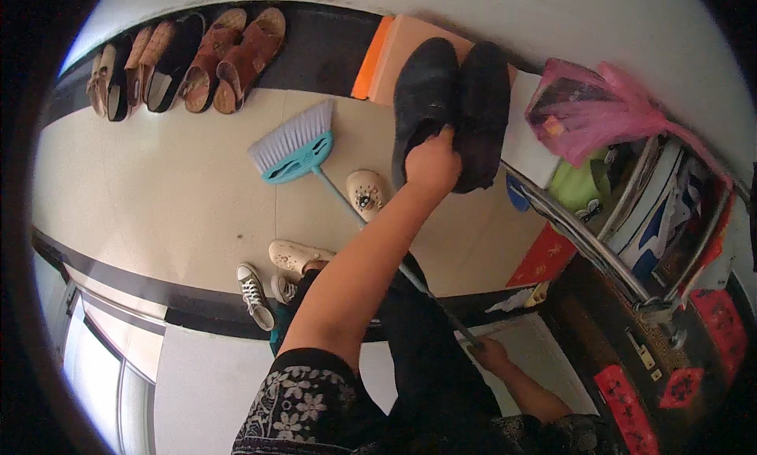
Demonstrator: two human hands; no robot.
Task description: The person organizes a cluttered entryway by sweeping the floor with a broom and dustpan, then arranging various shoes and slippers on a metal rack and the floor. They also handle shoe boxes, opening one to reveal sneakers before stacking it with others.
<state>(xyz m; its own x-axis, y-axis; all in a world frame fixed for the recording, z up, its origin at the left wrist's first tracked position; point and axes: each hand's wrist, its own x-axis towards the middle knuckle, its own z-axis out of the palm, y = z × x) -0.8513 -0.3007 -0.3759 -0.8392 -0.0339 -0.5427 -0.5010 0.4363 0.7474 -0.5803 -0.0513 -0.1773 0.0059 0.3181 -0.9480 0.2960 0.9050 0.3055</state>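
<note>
My left hand [434,164] reaches far forward and grips a pair of black slip-on shoes [427,79]. The shoes are side by side, toes pointing away from me, and the thumb and fingers close at the heel openings. Low on the right, my right hand [489,355] is closed around the grey broom handle [440,307]. That handle slants up to the left, passing behind my left forearm, to a turquoise broom head [303,158] with pale grey bristles [293,132]. The bristles face away from me, over the beige tiled floor [177,183].
Several brown sandals and other shoes [236,64] line the far wall at left. An orange box [381,62] sits behind the held shoes. A metal rack [585,236] with a pink plastic bag [591,112] stands right. Canvas sneakers [254,295] are near my cream clogs [298,257].
</note>
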